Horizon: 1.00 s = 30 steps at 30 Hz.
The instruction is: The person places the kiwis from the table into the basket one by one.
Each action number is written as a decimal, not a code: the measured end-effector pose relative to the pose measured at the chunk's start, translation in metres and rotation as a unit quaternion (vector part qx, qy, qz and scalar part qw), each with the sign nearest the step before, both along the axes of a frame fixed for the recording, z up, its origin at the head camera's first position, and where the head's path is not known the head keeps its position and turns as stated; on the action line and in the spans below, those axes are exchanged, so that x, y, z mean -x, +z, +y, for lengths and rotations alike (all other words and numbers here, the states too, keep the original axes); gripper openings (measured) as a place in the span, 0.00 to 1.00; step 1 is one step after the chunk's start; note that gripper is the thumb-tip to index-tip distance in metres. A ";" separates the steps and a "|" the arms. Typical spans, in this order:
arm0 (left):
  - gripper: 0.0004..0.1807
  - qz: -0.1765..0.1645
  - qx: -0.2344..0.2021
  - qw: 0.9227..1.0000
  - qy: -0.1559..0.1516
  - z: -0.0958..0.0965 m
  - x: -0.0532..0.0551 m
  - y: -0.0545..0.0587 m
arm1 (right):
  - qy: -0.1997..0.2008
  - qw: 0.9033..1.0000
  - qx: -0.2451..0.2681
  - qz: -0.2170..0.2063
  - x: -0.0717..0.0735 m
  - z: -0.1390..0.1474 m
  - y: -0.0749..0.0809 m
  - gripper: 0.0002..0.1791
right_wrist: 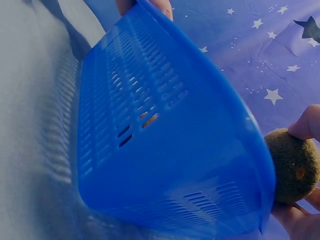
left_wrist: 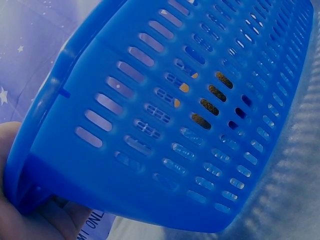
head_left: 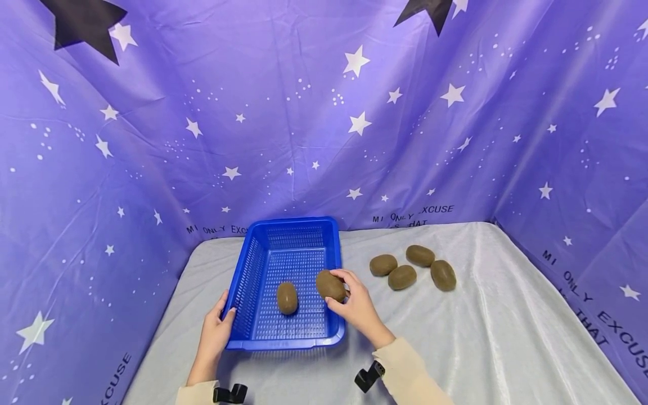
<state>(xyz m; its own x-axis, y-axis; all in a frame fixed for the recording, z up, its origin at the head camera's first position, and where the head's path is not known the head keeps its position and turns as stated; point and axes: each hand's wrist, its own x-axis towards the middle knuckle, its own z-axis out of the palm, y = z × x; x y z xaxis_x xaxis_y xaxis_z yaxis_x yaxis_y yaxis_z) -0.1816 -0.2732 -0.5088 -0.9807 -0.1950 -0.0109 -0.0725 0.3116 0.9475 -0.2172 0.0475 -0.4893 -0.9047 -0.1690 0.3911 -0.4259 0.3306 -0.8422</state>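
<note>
1. Over the blue slotted basket (head_left: 286,343), near its right rim (head_left: 336,239), our right hand (head_left: 358,306) pinches a kiwifruit (head_left: 329,285).
2. Our left hand (head_left: 215,331) grips the left rim (head_left: 241,270).
3. From the right wrist, we see the kiwifruit partly behind the rim, our hand cut off.

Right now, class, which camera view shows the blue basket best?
The head view: it looks down into the blue basket, showing its floor, inner walls and most of its rim. The left wrist and right wrist views show mainly its slotted outer walls, close up.

Basket (head_left: 296,264) in every view: head above, wrists close
</note>
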 end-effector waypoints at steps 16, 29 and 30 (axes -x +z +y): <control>0.30 0.007 -0.007 1.000 0.001 -0.001 0.001 -0.001 | 0.030 0.996 0.069 -0.037 -0.001 -0.004 -0.007 0.26; 0.30 0.008 -0.004 1.000 0.000 0.000 0.000 0.000 | -0.053 0.995 0.085 -0.024 -0.011 0.029 0.006 0.23; 0.30 0.009 -0.004 1.000 0.000 0.000 0.000 0.000 | -0.063 0.995 0.081 -0.014 -0.009 0.033 0.000 0.23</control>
<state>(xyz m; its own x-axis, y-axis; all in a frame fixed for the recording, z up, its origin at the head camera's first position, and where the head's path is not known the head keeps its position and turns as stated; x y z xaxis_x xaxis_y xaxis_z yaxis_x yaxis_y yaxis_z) -0.1820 -0.2729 -0.5090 -0.9809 -0.1943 0.0047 -0.0555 0.3031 0.9514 -0.2083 0.0801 -0.4894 -0.9258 0.0089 0.3778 -0.3649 0.2394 -0.8997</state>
